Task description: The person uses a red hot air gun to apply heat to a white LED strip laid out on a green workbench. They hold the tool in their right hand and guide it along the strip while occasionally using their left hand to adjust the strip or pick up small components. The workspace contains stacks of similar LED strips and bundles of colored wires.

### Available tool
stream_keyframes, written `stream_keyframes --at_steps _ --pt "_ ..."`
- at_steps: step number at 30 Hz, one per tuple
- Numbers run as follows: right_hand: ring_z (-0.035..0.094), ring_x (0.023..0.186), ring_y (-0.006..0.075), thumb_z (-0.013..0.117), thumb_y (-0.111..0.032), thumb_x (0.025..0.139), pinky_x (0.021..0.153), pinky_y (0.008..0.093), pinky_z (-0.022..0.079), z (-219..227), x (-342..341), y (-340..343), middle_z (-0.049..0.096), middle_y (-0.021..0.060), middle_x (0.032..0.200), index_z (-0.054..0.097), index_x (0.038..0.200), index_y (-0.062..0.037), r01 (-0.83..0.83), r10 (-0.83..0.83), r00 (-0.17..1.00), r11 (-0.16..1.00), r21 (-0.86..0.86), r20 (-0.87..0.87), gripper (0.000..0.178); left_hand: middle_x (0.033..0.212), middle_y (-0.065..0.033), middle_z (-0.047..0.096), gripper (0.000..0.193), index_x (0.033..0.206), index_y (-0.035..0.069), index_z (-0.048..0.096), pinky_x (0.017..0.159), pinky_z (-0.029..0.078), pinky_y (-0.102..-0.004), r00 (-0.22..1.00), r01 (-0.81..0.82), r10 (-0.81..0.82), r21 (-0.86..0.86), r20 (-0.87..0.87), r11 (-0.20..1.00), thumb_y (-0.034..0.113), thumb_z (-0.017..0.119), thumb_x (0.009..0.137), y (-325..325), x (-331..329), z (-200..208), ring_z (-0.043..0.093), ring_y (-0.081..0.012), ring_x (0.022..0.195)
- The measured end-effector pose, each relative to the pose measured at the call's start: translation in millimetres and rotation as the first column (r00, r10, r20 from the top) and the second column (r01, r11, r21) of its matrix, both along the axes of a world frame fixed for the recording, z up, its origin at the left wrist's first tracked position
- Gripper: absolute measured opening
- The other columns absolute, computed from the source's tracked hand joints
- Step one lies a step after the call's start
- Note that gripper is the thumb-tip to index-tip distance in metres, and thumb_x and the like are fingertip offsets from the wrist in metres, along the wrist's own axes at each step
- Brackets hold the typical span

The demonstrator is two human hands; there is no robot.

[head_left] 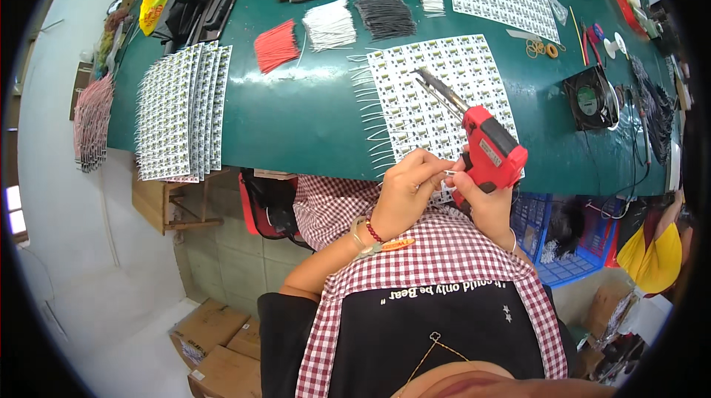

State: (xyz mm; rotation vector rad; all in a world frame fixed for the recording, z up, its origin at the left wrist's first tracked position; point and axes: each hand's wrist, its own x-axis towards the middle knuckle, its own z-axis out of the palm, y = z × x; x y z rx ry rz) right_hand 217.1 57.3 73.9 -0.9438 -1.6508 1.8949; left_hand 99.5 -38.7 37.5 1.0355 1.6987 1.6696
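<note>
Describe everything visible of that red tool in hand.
The red tool is gun-shaped, its body plastic-looking, with a black panel and pale label. Its dark barrel, metal-looking with a thin rod alongside, points toward upper left. The right hand grips its partly hidden handle. It slants over a sheet of circuit boards; contact is unclear.

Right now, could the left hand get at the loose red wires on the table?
Probably, with a stretch: mostly bare green table lies between left hand and red wires, though thin white wires jut from the board sheet and the hand looks occupied.
</note>
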Motion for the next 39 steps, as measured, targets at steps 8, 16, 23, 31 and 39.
stream_keyframes --at_steps 8,16,23,31,39 --pt "0.058 0.070 0.0064 0.067 -0.006 0.086 0.062 0.0219 0.047 -1.8 -5.0 3.0 0.062 0.0007 0.076 0.062 0.093 -0.0012 -0.020 0.017 0.998 0.998 0.052 0.053 0.009 0.083 -0.0091 0.063 0.025 0.098 0.000 0.069 0.058 0.052 -0.0269 0.985 0.044 -0.050 -0.038 -0.162 0.998 -0.010 0.062 0.077 -1.7 -3.0 -7.7 0.063 -0.0164 0.066" --pt "0.059 0.074 0.0069 0.068 0.000 0.085 0.066 0.0218 0.049 -1.3 -6.4 2.7 0.063 0.0010 0.082 0.063 0.093 -0.0021 -0.105 0.102 0.988 0.994 0.018 0.120 0.010 0.080 -0.0101 0.068 0.014 0.089 0.001 0.069 0.058 0.051 -0.0291 0.984 -0.001 -0.009 -0.058 -0.175 0.998 -0.003 0.069 0.076 -2.7 -6.8 -6.4 0.066 -0.0208 0.067" --pt "0.063 0.075 0.0148 0.064 0.001 0.084 0.067 0.0265 0.051 -0.9 -7.0 12.4 0.062 0.0079 0.086 0.049 0.119 0.0006 -0.096 0.106 0.993 0.984 -0.150 0.056 0.038 0.078 -0.0087 0.068 0.011 0.086 0.002 0.069 0.060 0.050 -0.0289 0.986 0.011 -0.026 -0.092 -0.167 0.996 -0.001 0.070 0.075 -3.5 -12.4 -3.5 0.064 -0.0207 0.067" --pt "0.064 0.073 0.0193 0.061 0.002 0.083 0.068 0.0327 0.053 -1.9 -6.8 16.4 0.062 0.0111 0.086 0.048 0.120 0.0028 0.093 -0.099 0.995 0.975 -0.202 -0.023 0.039 0.078 -0.0073 0.058 0.007 0.078 0.004 0.065 0.069 0.045 -0.0363 0.789 -0.319 0.217 -0.081 -0.575 0.944 0.002 0.069 0.074 8.8 -76.6 -24.4 0.055 -0.0273 0.078" --pt "0.066 0.073 0.0200 0.061 0.004 0.084 0.068 0.0330 0.056 -2.8 4.7 32.8 0.063 0.0100 0.086 0.050 0.119 0.0033 0.143 -0.157 0.981 0.982 -0.123 -0.112 0.037 0.078 -0.0035 0.054 0.005 0.078 0.008 0.065 0.071 0.038 -0.0347 0.679 -0.247 0.029 -0.191 -0.734 0.950 0.008 0.069 0.075 14.7 -106.5 -55.3 0.051 -0.0238 0.079"
